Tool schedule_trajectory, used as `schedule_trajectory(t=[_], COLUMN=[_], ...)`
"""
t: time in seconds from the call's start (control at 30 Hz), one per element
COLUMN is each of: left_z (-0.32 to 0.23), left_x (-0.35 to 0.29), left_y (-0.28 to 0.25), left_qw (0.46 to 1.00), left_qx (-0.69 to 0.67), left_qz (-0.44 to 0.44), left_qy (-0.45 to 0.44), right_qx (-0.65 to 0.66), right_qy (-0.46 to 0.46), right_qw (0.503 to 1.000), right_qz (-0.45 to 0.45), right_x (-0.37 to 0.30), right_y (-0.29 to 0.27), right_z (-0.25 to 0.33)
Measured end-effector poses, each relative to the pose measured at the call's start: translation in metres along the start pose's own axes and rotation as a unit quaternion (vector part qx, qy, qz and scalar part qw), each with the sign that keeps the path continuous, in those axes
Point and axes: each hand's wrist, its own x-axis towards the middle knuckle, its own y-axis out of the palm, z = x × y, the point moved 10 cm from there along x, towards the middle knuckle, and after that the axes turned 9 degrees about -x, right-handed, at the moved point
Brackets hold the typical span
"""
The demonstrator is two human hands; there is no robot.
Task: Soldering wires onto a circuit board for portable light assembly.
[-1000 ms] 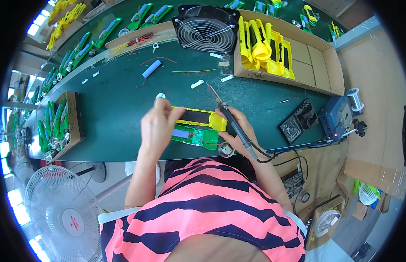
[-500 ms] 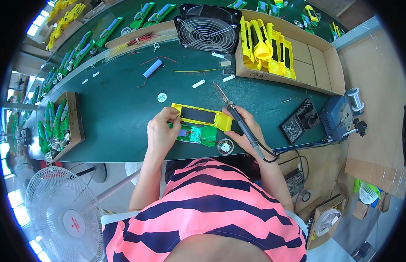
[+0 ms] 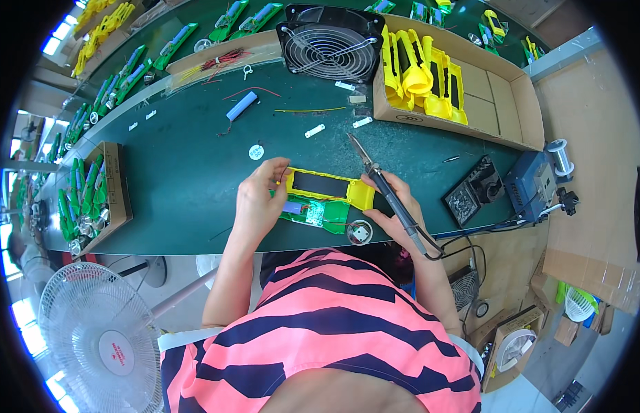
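Note:
A yellow plastic housing half (image 3: 321,184) with a black pad inside lies over a green housing half (image 3: 337,221). In the green half are a blue battery cell (image 3: 292,207) and a green circuit board (image 3: 315,213); thin wires run to a round silvery lamp head (image 3: 360,233). At the left end of the yellow half, my left hand (image 3: 259,196) is closed in a pinch, with a thin dark wire at its fingertips. My right hand (image 3: 395,203) carries a soldering iron (image 3: 392,199), tip pointing away, while its thumb and fingers grip the yellow half's right end.
A carton (image 3: 495,103) with yellow housings and a black box fan (image 3: 330,51) stand at the back. To the right are a blue soldering station (image 3: 533,182) and an iron stand (image 3: 474,189). A carton of green units (image 3: 117,186) sits left; a loose blue cell (image 3: 241,106) lies mid-table.
Both housing halves and the lamp head have shifted slightly right. My left fingers have moved up at the yellow half's end, where a thin wire now shows. The iron has moved right with my right hand.

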Motion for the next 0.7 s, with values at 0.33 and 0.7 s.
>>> schedule_trajectory(t=[0.33,0.7], left_z=[-0.018,-0.006], left_x=[-0.008,0.016], left_y=[-0.007,0.023], left_qw=[0.997,0.930], left_qx=[-0.017,0.318], left_qz=[0.008,0.140], left_qy=[0.077,0.121], right_qx=[-0.078,0.399], right_qy=[-0.125,0.108], right_qw=[0.985,0.903], right_qz=[-0.085,-0.116], right_x=[-0.001,0.007], right_y=[-0.021,0.034], right_z=[0.027,-0.022])
